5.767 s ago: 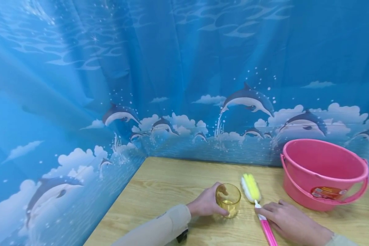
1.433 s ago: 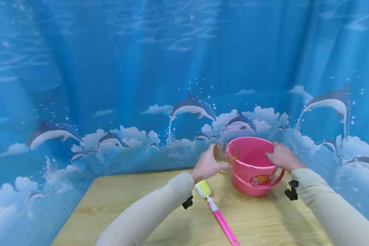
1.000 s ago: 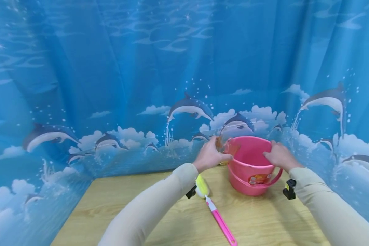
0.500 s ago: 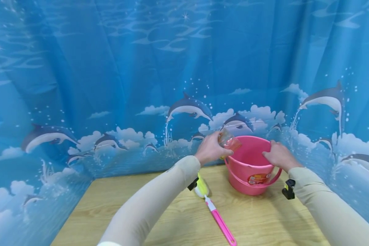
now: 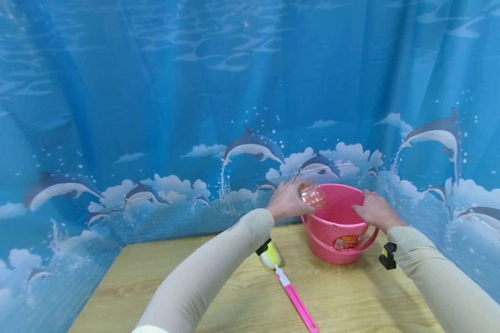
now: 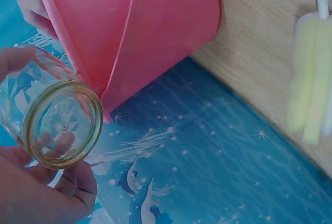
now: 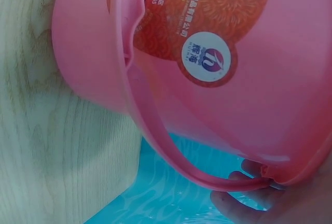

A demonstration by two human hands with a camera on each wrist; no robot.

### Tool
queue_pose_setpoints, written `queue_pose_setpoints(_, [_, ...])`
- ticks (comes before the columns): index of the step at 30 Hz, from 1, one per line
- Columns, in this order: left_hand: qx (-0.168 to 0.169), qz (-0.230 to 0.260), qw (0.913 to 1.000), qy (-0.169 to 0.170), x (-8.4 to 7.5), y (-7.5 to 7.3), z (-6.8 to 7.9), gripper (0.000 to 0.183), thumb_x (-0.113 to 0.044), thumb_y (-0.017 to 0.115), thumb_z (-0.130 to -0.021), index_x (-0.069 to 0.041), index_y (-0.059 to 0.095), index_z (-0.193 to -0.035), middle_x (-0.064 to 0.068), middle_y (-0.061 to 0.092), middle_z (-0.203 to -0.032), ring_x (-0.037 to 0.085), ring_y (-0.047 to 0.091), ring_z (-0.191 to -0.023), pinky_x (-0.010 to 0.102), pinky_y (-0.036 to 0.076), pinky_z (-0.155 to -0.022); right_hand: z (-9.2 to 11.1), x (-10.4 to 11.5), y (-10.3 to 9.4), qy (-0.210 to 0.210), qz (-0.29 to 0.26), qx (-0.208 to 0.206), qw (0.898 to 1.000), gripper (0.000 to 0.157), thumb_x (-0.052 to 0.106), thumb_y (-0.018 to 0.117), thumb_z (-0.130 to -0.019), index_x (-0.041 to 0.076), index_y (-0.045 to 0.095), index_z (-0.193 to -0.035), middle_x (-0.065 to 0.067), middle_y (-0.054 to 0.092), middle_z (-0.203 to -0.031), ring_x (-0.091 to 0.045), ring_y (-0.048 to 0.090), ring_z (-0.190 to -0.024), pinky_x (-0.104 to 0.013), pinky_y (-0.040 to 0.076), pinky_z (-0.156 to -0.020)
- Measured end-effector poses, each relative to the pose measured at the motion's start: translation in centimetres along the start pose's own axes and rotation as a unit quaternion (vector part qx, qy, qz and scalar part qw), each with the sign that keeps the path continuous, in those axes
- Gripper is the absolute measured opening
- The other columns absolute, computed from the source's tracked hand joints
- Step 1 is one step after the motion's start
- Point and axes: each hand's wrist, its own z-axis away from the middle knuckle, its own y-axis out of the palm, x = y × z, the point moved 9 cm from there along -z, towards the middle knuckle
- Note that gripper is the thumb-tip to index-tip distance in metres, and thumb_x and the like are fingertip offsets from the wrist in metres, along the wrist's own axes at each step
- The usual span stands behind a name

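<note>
My left hand (image 5: 289,201) grips a clear amber-tinted drinking glass (image 5: 314,195), tipped over at the left rim of the pink bucket (image 5: 331,233). In the left wrist view the glass's round base (image 6: 64,125) faces the camera, and its mouth points toward the bucket. Fingers curl around its side. My right hand (image 5: 377,211) grips the bucket's right rim, thumb on the inside; fingers (image 7: 238,207) show by the handle joint in the right wrist view. I cannot tell whether any liquid is in the glass or bucket.
A bottle brush (image 5: 296,298) with yellow-and-white sponge head and pink handle lies on the wooden table (image 5: 150,286), left of the bucket. The bucket's handle (image 7: 155,125) hangs down at its front. A blue dolphin-print curtain (image 5: 191,115) stands behind and beside the table.
Earlier my left hand held the glass near the table and my right hand was on the brush handle. Since then, both moved to the bucket, and the glass has tipped further over its rim.
</note>
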Motion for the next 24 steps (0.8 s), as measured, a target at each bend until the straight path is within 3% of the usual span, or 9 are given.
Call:
queue_pose_setpoints(7, [0.022, -0.024, 0.9991, -0.027, 0.1, 0.3, -0.5, 0.081, -0.041, 0.087, -0.072, -0.039, 0.050, -0.144, -0.011, 0.054, -0.145, 0.021, 0.042, -0.135, 0.052, 0.041, -0.110, 0.2, 0.2, 0.0, 0.001, -0.008, -0.002, 1.000, 0.072, 0.028, 0.056, -0.100, -0.020, 0.027, -0.144, -0.037, 0.050, -0.124, -0.050, 0.058, -0.107, -0.055, 0.058, -0.080])
queue_pose_setpoints(12, [0.037, -0.041, 0.9977, -0.041, -0.1, 0.3, -0.7, 0.079, -0.044, 0.085, -0.073, -0.037, 0.050, -0.144, -0.006, 0.050, -0.147, 0.026, 0.035, -0.142, 0.056, 0.040, -0.111, 0.1, 0.0, -0.1, 0.009, -0.016, 0.002, 1.000, 0.074, 0.028, 0.057, -0.099, -0.020, 0.025, -0.145, -0.037, 0.049, -0.125, -0.050, 0.057, -0.109, -0.054, 0.059, -0.079])
queue_pose_setpoints(17, [0.049, -0.051, 0.9963, -0.048, -0.5, 0.4, -0.8, 0.077, -0.045, 0.084, -0.073, -0.037, 0.052, -0.142, -0.005, 0.054, -0.138, 0.025, 0.037, -0.135, 0.055, 0.046, -0.104, 0.1, -0.1, -0.1, 0.011, -0.013, 0.003, 1.000, 0.075, 0.029, 0.057, -0.099, -0.020, 0.025, -0.146, -0.037, 0.048, -0.126, -0.050, 0.056, -0.109, -0.057, 0.058, -0.081])
queue_pose_setpoints(24, [0.065, -0.065, 0.9947, -0.045, -0.9, 0.4, -0.9, 0.074, -0.044, 0.084, -0.074, -0.036, 0.053, -0.141, -0.007, 0.056, -0.134, 0.022, 0.038, -0.130, 0.053, 0.041, -0.109, 0.1, -0.1, 0.0, 0.008, -0.008, 0.006, 1.000, 0.077, 0.030, 0.057, -0.099, -0.020, 0.023, -0.147, -0.038, 0.047, -0.129, -0.051, 0.054, -0.111, -0.060, 0.056, -0.083])
